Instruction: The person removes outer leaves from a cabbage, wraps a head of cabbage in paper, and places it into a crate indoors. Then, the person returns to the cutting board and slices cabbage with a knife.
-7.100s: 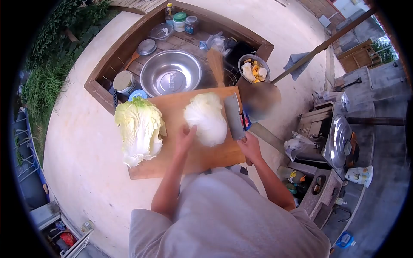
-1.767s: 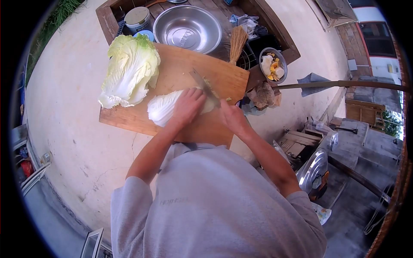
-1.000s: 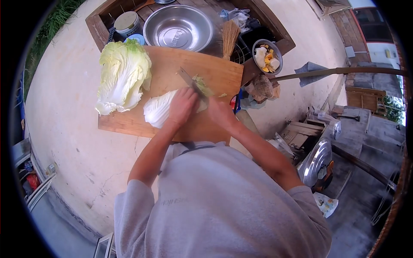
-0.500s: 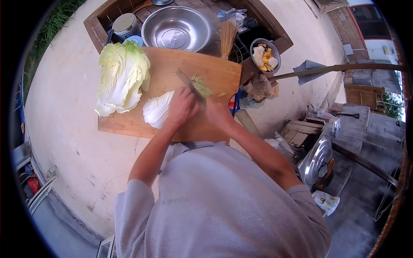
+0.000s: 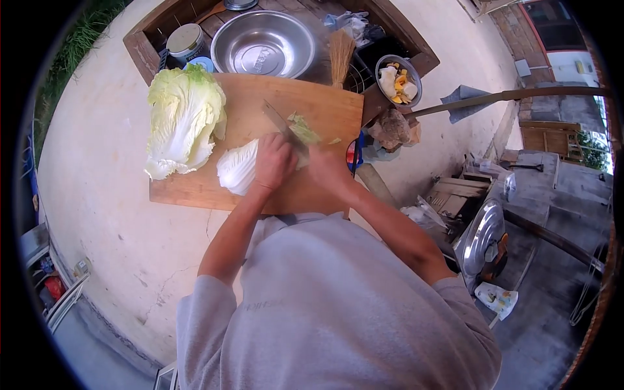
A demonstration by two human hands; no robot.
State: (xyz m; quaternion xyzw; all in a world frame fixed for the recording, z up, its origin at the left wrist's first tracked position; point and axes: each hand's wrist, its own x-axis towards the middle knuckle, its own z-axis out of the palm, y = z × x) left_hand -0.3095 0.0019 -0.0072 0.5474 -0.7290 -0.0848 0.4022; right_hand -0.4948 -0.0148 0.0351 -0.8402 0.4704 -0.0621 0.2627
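On a wooden cutting board [image 5: 253, 94] my left hand [image 5: 275, 160] presses down on a piece of napa cabbage [image 5: 238, 168], its white rib end sticking out to the left. My right hand [image 5: 325, 170], smeared by motion, is closed around the handle of a kitchen knife [image 5: 281, 121]; the handle itself is hidden. The broad blade stands against the fingers of my left hand. Cut cabbage shreds [image 5: 303, 129] lie just right of the blade. A larger portion of leafy cabbage [image 5: 185, 123] rests at the board's left end, partly over its edge.
Beyond the board stand a steel basin [image 5: 224, 49], a lidded tub [image 5: 186, 40] and a straw brush [image 5: 340, 57]. A bowl of yellow and white scraps [image 5: 399, 81] sits at the right corner. A long pole [image 5: 500, 97] reaches in from the right.
Both hands stay at nearly the same place on the cabbage piece, with slight knife motion. The whole view has shifted a little. The larger cabbage has not moved on the board.
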